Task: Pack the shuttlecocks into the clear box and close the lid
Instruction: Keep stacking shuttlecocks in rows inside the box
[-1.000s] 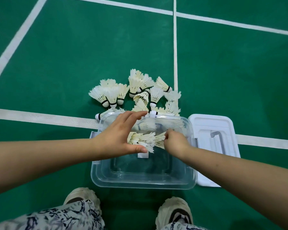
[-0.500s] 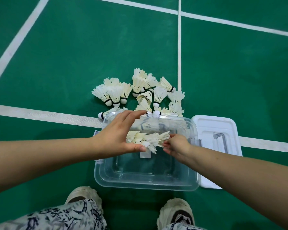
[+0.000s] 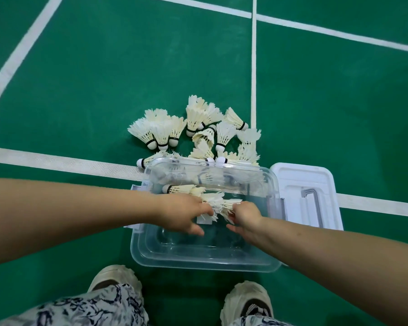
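Green court floor (image 3: 99, 81) is stretching out under you, crossed by white lines (image 3: 57, 162), and the clear box (image 3: 205, 264) is sitting open on it just ahead of your shoes (image 3: 114, 276). Its white lid (image 3: 299, 177) is lying flat on the floor against the box's right side, with a grey handle (image 3: 312, 200) showing on it.

You are holding a bunch of shuttlecocks (image 3: 216, 204) between both hands, low over the middle of the box. Your left hand (image 3: 186, 214) is curling its fingers round the bunch from the left, thumb reaching underneath. Your right hand (image 3: 245, 215) is pinching into the feathers from the right, fingers bent. Whether the bunch is already touching the bottom, you cannot tell from here.

One single shuttlecock (image 3: 178, 188) is lying inside the box near its far left corner, cork pointing left. The near half of the box is showing only its clear bottom.

A loose pile of shuttlecocks (image 3: 198, 132) is waiting on the floor just beyond the far wall, some of them touching it.
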Demonstrator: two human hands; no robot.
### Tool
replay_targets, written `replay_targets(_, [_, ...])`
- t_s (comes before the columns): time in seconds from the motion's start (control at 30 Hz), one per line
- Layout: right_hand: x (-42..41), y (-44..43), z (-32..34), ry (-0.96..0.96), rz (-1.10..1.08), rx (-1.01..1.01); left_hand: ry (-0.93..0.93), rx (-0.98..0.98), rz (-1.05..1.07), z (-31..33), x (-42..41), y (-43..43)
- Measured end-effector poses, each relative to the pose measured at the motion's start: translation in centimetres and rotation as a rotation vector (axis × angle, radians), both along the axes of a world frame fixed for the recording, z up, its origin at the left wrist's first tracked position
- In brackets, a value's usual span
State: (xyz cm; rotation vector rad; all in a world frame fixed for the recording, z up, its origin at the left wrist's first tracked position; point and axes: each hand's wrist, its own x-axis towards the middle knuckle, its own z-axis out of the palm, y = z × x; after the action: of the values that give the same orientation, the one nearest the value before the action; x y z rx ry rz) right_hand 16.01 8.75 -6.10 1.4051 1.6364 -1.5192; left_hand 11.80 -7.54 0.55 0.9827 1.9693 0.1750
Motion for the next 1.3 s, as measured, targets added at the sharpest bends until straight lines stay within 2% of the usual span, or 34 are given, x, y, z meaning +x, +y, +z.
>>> replay_targets(0.07, [-0.2,0.1,-0.2,0.004,-0.008,0.004,0.031,-0.051,-0.047,-0.7,-0.3,1.1])
replay_targets(0.23, [-0.3,0.3,0.0,-0.009,0.017,0.001,0.123,-0.005,-0.019,-2.1,-1.5,2.9])
replay_targets(0.4, [-0.1,0.6,-0.3,0.000,0.047,0.002,0.167,-0.043,-0.035,-3.0,-1.7,3.4])
replay_targets(0.7, [0.0,1.4,-0.2,0.029,0.184,0.147,0.222,0.014,-0.040,-2.9,-1.9,2.7])
replay_targets(0.8, [-0.1,1.0,-0.1,0.012,0.096,0.076,0.235,0.040,-0.009,-2.7,-2.3,2.8])
replay_targets(0.93, [-0.7,0.5,0.4,0.055,0.082,-0.074,0.253,0.044,0.022,-2.7,-2.6,2.9])
replay_targets(1.13, [-2.3,0.4,0.3,0.045,0.047,-0.092,0.222,0.031,0.100,-2.9,-2.9,2.6])
replay_targets(1.2, [-2.6,0.6,0.4,0.014,0.065,-0.104,0.207,0.030,0.112,-3.0,-2.8,2.3])
replay_targets(1.3, [-2.8,0.8,0.4,-0.012,0.209,-0.084,0.179,0.030,0.114,-2.8,-2.4,2.0])
